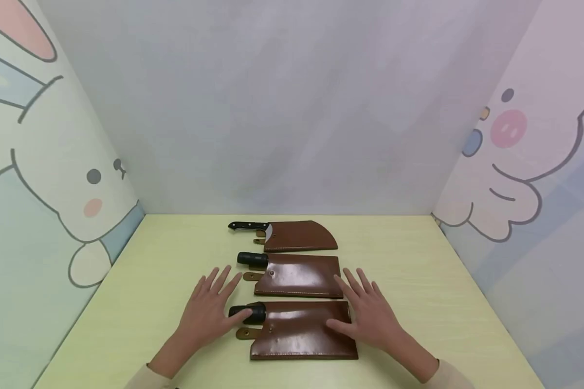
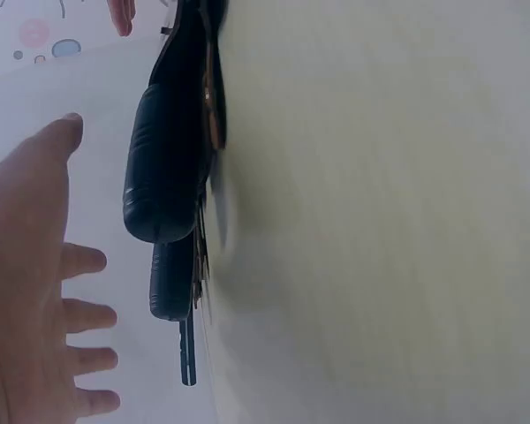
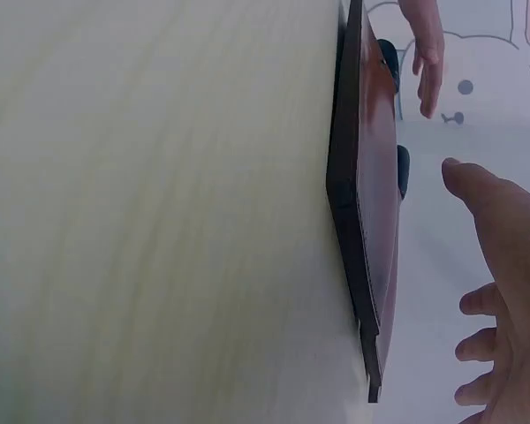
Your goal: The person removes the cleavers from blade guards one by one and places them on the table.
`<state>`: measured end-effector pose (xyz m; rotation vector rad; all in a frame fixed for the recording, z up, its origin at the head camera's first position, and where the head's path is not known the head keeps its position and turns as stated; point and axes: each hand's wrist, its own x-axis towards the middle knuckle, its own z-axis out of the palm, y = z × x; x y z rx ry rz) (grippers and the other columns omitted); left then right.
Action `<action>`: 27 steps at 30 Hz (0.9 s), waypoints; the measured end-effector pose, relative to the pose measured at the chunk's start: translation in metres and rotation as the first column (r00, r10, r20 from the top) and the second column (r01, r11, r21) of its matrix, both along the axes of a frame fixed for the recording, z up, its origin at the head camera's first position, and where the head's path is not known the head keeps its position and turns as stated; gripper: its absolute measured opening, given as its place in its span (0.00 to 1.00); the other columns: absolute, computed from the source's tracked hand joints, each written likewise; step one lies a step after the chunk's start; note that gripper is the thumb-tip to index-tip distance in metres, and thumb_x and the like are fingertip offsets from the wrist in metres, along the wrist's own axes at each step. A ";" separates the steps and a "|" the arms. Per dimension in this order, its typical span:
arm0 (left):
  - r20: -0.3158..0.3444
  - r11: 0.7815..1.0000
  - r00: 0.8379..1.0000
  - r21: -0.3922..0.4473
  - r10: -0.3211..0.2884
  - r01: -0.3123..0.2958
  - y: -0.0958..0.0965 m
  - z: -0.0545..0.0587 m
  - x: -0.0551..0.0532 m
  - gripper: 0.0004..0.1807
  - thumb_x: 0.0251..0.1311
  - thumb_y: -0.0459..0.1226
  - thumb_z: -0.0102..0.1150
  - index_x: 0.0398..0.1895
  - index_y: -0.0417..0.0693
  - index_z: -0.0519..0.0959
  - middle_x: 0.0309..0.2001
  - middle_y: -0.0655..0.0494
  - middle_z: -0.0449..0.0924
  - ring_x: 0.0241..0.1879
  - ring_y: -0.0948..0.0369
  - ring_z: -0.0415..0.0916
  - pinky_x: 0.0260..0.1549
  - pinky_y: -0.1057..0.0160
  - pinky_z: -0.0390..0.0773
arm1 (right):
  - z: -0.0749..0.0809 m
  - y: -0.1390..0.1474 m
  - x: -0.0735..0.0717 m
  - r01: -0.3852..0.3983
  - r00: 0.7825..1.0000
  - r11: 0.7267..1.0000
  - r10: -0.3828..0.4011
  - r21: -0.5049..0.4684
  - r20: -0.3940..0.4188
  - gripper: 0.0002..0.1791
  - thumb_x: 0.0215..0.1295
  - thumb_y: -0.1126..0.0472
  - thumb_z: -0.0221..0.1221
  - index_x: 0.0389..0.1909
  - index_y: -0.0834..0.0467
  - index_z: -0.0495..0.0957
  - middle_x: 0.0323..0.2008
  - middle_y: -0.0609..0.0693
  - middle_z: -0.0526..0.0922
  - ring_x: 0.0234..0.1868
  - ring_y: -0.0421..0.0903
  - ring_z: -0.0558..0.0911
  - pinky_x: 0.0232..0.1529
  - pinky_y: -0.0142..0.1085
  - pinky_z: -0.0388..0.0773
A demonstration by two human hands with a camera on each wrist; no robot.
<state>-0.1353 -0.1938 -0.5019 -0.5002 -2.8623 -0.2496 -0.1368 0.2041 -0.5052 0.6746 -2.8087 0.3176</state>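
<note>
Basically, three brown knife sheaths lie flat mid-table, stacked in a column from the back edge of the table (image 1: 443, 302) toward the front, black handles all toward the left edge. Back sheath (image 1: 302, 236) sits near the back edge, rounded tip, riveted back handle (image 1: 247, 226). Middle sheath (image 1: 304, 275) and front sheath (image 1: 304, 332) are squarish, each with a strap at the handle end. Left hand (image 1: 206, 310) is released, fingers spread, over the handle side; thumb overlaps the front handle (image 1: 259, 313) from above, but left wrist view shows a gap. Right hand (image 1: 372, 313) also released, fingers spread, over the right ends of front and middle sheaths; right wrist view shows it apart from them. Light sleeves (image 1: 450, 375) at both wrists. Cartoon-print side walls (image 1: 540, 156) flank the table.
</note>
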 end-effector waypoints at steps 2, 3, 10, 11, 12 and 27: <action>0.003 1.000 1.000 0.005 -0.019 0.019 0.001 -0.001 0.002 0.48 0.60 0.72 0.53 0.76 0.55 0.68 0.77 0.45 0.62 0.76 0.41 0.57 0.72 0.38 0.58 | -0.001 -0.002 0.003 -0.020 1.000 1.000 0.020 -0.005 0.010 0.56 0.57 0.22 0.60 0.79 0.50 0.61 0.78 0.55 0.61 0.78 0.65 0.58 0.66 0.69 0.65; 0.007 1.000 1.000 0.004 -0.029 0.029 0.001 -0.002 0.003 0.48 0.60 0.72 0.53 0.76 0.54 0.69 0.76 0.46 0.63 0.76 0.42 0.58 0.72 0.38 0.59 | -0.002 -0.003 0.005 -0.032 0.999 0.999 0.032 -0.008 0.016 0.56 0.57 0.22 0.60 0.79 0.50 0.61 0.78 0.55 0.61 0.78 0.64 0.58 0.66 0.68 0.65; 0.043 0.996 0.996 0.024 -0.084 0.083 0.003 -0.004 0.008 0.47 0.59 0.73 0.55 0.73 0.53 0.71 0.73 0.49 0.69 0.73 0.44 0.64 0.70 0.41 0.64 | -0.005 -0.005 0.017 -0.110 0.991 0.994 0.112 -0.023 0.071 0.57 0.55 0.20 0.59 0.79 0.48 0.62 0.78 0.52 0.62 0.77 0.63 0.60 0.65 0.66 0.69; 0.044 0.996 0.995 0.026 -0.091 0.090 0.004 -0.004 0.009 0.47 0.59 0.73 0.55 0.73 0.53 0.72 0.73 0.49 0.70 0.72 0.45 0.65 0.69 0.42 0.65 | -0.006 -0.004 0.018 -0.119 0.990 0.993 0.121 -0.020 0.079 0.57 0.55 0.19 0.59 0.79 0.48 0.61 0.78 0.52 0.63 0.77 0.63 0.61 0.65 0.65 0.69; 0.047 0.995 0.994 0.029 -0.101 0.100 0.004 -0.005 0.010 0.47 0.59 0.73 0.55 0.73 0.53 0.72 0.72 0.50 0.71 0.72 0.45 0.66 0.68 0.43 0.66 | -0.007 -0.004 0.020 -0.132 0.988 0.991 0.133 -0.018 0.083 0.57 0.54 0.19 0.58 0.79 0.48 0.62 0.77 0.52 0.63 0.77 0.63 0.61 0.64 0.65 0.70; 0.117 0.981 0.977 0.099 -0.176 0.165 0.008 -0.010 0.008 0.43 0.59 0.73 0.56 0.67 0.56 0.78 0.64 0.56 0.78 0.62 0.54 0.74 0.61 0.47 0.75 | -0.012 0.000 0.022 -0.219 0.949 0.976 0.217 -0.018 0.227 0.69 0.40 0.13 0.60 0.82 0.45 0.54 0.81 0.54 0.53 0.77 0.66 0.59 0.65 0.67 0.68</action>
